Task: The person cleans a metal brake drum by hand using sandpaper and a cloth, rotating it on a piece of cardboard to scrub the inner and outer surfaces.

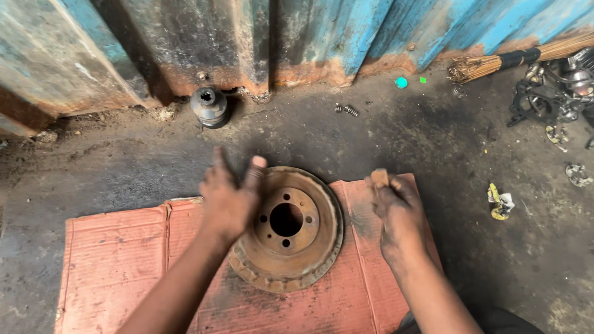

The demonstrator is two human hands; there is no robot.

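Red cardboard (124, 260) under rusty brake drum (291, 247)

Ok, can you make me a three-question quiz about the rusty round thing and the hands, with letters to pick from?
1. Where does the rusty metal disc lie?
A. on the reddish cardboard
B. on bare ground
C. against the wall

2. How many small bolt holes ring its big middle hole?
A. two
B. four
C. eight

3. What is the left hand doing?
A. resting on the disc's edge
B. holding the broom
C. closed in a fist in the air

Answers: 1 A, cardboard shows on all sides of the disc. 2 B, four small holes sit around the middle. 3 A, its palm lies flat on the left rim, fingers spread.
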